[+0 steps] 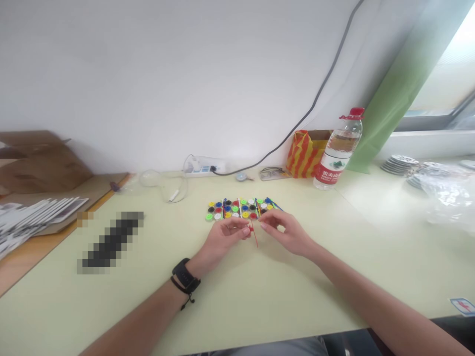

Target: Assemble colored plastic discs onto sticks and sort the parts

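My left hand [228, 236] pinches a small red piece [251, 229] between thumb and fingers. A thin red stick [255, 236] slants down beside that piece, close to the fingertips. Just to the right, my right hand [285, 230] is closed, thumb and forefinger almost together; whatever may be between them is too small to make out. Beyond both hands lies a set of small round pieces [230, 208] in several colours, in clear holders, with thin coloured sticks among them. The hands cover part of its near edge.
A water bottle [337, 153] stands behind on the right, beside a striped bag [304, 155]. A power strip [204, 167] with cables lies against the wall. Card stacks [40, 222] and a cardboard box [44, 160] are left; stacked discs [399, 165] and clear plastic [445, 193] are right.
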Tool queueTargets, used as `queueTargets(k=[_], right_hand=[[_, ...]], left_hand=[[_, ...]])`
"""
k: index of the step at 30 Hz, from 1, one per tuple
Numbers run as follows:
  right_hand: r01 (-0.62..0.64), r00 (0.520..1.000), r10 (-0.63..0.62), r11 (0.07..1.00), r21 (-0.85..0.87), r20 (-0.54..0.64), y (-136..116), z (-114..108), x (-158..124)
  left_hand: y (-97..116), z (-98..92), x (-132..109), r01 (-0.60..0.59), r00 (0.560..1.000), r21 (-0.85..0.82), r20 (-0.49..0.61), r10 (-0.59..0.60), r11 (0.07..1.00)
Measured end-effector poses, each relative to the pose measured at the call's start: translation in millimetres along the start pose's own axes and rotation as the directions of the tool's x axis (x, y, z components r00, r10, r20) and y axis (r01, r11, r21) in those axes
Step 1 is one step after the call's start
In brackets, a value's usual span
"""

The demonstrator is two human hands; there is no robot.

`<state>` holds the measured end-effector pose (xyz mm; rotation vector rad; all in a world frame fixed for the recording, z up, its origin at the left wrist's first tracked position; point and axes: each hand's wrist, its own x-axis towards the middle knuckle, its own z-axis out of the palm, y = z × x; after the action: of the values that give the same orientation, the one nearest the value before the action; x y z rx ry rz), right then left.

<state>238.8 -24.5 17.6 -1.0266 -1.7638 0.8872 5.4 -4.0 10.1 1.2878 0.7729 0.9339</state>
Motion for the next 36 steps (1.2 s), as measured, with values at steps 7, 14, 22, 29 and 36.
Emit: queueTargets(k=[7,14,22,29,36], right_hand=[[0.006,0.994,-0.008,1.000,0.022,0.105,-2,4,-7],[-0.097,0.989,0.095,0.995,0.013,0.110,-6,1,-6],[-0.066,0.996,0.061,0.995,0.081,0.067,-8,-1,-4],[-0.158,0.968,0.136,0.983,0.093,0.213,-7,0,-5],[-0.112,0.989,0.088,0.970,0.215,0.118,-5,3,-2]], left_hand=[[-2,-2.7,1,0.025,0.999,-0.052,-0.027,-0.026,0.998],[-4,-2.7,2,0.027,0.998,-0.035,-0.047,-0.028,0.999],[-2,-1.4,0,0.024,0.999,-0.028,-0.047,-0.026,0.999],[-1,-1.4,1,0.041,0.997,-0.004,-0.065,-0.041,0.999],[0,1.5,0,0.017,0.999,0.062,-0.041,-0.014,0.998]])
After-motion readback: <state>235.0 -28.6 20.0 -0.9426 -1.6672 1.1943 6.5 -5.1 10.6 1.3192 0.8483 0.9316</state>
